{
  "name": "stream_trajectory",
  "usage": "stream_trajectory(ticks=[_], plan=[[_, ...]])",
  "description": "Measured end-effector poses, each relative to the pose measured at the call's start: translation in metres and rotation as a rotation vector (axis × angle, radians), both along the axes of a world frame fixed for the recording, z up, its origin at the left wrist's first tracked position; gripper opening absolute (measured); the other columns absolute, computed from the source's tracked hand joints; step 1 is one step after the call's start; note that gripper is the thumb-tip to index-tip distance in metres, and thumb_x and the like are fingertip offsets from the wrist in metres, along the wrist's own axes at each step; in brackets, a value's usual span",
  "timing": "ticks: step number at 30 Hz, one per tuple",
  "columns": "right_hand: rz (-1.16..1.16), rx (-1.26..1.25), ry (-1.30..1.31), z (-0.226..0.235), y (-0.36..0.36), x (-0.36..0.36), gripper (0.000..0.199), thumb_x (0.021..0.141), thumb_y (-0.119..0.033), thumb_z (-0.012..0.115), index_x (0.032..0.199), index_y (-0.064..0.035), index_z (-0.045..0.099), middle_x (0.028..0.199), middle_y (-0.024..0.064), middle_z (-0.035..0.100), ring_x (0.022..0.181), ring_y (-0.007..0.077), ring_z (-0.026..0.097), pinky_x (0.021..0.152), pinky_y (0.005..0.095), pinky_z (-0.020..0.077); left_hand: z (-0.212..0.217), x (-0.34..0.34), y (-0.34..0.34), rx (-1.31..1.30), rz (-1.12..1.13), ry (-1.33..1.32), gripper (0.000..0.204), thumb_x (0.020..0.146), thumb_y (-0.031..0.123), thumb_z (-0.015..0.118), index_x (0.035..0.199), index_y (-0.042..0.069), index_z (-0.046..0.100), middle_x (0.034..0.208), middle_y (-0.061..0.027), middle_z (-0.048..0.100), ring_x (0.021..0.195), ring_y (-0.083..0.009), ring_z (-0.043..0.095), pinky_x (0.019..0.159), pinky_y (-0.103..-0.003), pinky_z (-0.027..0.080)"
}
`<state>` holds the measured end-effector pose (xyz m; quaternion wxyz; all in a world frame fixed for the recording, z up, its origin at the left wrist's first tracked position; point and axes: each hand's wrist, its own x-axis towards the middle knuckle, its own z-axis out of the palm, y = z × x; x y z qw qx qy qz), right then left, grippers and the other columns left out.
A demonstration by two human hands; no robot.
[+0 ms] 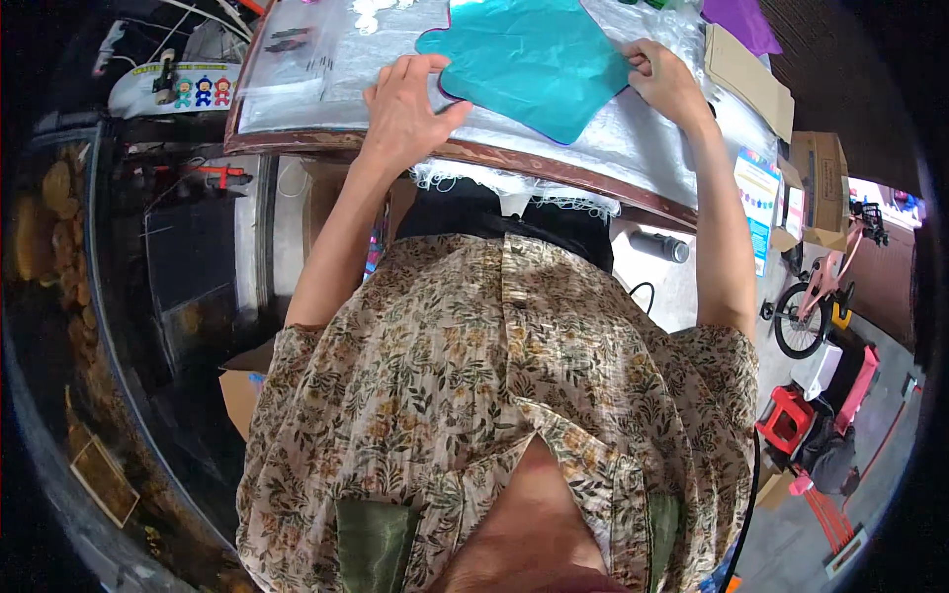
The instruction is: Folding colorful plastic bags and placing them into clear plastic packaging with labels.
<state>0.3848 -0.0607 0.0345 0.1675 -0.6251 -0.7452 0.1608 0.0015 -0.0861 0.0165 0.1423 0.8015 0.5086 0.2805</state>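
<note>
At the front of the brown-edged desk (pixel 554 171), the left hand (pixel 403 114) is resting, fingers spread, against a shiny teal sheet (pixel 529 69); the right hand (pixel 664 84) is pinching its right corner.

The foil sheet (pixel 534 69) lies on the bench (pixel 297 111); the left hand (pixel 405 111) touches it at 8 o'clock and the right hand (pixel 666 84) at 3 o'clock; outward from the sheet, a skateboard (pixel 206 95) sits off the bench at 9 o'clock; a carton (pixel 828 183) at 4 o'clock, the bicycle (pixel 819 285) farther out; a cylinder (pixel 657 246) at 5 o'clock.
</note>
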Motion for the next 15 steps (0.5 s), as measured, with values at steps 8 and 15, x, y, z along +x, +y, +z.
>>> stream_trajectory(ticks=[8,15], plan=[[-0.047,0.065,0.084,0.000,-0.014,0.004,0.037,0.082,0.001,0.063,0.119,0.0000,0.064,0.105,0.0153,0.070,0.095,0.0239,0.068,0.086,0.0339,0.0545,0.001,0.004,-0.002,-0.017,0.018,-0.079,0.060,0.077,0.034,0.081,0.126,0.008,0.058,0.114,-0.0081,0.065,0.113,-0.0317,0.058,0.098,-0.052,0.038],[-0.087,0.072,0.096,-0.001,-0.016,-0.008,0.040,0.080,0.003,0.063,0.120,0.0000,0.064,0.106,0.0144,0.070,0.096,0.0228,0.067,0.086,0.0336,0.0544,0.008,0.005,-0.008,-0.036,0.071,-0.028,0.057,0.076,0.033,0.081,0.124,0.011,0.060,0.114,-0.0082,0.065,0.112,-0.0318,0.057,0.097,-0.051,0.037]])
